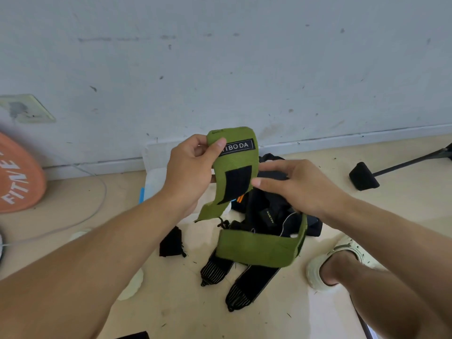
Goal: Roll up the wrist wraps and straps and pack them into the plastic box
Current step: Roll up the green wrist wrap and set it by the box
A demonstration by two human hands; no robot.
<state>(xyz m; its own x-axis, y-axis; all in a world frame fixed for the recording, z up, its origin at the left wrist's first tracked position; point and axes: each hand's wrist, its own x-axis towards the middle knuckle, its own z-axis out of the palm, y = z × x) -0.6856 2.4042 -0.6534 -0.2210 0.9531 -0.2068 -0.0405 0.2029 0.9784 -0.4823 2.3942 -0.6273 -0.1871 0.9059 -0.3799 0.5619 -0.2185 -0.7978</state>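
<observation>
Green wrist wrap (234, 165) hanging limp, soft, light | left hand (190, 170) pinching the labelled end | right hand (297, 184) hovering, fingers spread | rolling best started there

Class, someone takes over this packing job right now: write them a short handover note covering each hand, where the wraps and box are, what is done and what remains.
Left hand: pinches the labelled top end of the long green fabric wrist wrap, held up in the air.
Right hand: fingers relaxed at the wrap's right edge; no clear grip.
The wrap is unrolled; its tail loops down over the pile of black straps on the floor.
Two black striped wraps lie flat, unrolled, nearer the person.
The clear plastic box sits behind the left hand, mostly hidden.
Done: nothing visibly rolled.
Left: roll everything and pack it.
</observation>
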